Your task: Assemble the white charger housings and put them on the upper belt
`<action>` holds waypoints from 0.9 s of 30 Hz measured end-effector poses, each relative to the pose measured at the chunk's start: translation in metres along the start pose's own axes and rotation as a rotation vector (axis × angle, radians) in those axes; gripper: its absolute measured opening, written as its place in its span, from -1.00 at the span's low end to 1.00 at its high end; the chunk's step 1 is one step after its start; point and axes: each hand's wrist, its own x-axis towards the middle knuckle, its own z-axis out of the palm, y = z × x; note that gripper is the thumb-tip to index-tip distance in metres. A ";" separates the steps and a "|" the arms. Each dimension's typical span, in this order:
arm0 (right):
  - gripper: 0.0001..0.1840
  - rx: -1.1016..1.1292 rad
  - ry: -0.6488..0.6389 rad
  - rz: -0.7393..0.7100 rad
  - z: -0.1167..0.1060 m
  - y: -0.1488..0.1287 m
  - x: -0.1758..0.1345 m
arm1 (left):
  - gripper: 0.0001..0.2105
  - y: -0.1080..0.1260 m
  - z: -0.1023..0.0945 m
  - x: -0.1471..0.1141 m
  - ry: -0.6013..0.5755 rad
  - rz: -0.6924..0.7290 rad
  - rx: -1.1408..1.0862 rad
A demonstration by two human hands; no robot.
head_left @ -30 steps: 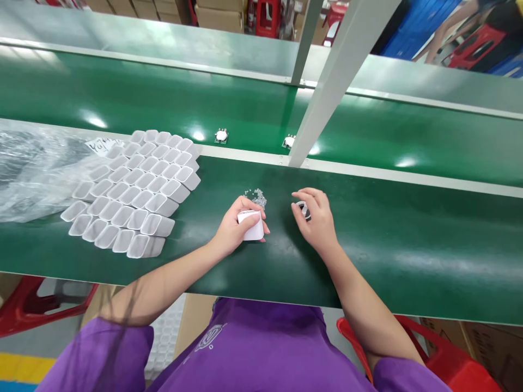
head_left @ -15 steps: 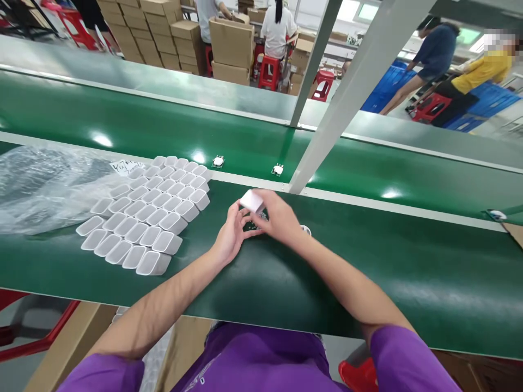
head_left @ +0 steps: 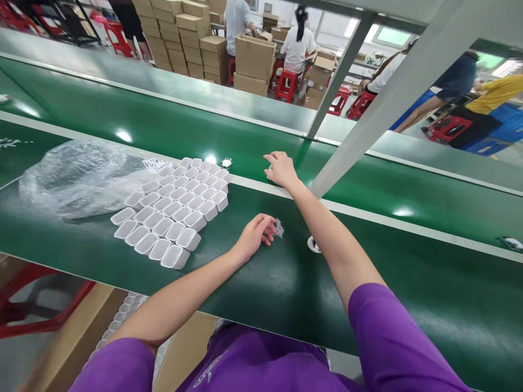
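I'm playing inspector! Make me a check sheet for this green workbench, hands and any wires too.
Surface: green bench, shiny; pale rail, then a green strip behind it.
Job's things: white cups in slanting rows; small clear bits; round white part by the right forearm; small board on the strip.
Clutter: crumpled clear bag; handwritten label beside the cups.
Hands: left hand, fingers at the clear bits, grip unclear; right hand over the strip, at a white thing mostly hidden.
Cables: nothing seen.
Surroundings: brown cartons, red stools, people beyond the bench.
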 end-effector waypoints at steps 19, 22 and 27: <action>-0.77 0.902 -0.193 -0.254 -0.006 -0.015 -0.074 | -0.46 0.016 -0.026 0.007 0.463 0.476 0.242; -0.73 0.997 -0.240 -0.213 -0.008 -0.008 -0.103 | -0.44 0.013 -0.022 0.008 0.281 0.312 0.149; -0.83 0.429 -0.167 -0.110 -0.003 0.013 -0.135 | -0.48 0.014 -0.015 0.009 0.335 0.229 0.007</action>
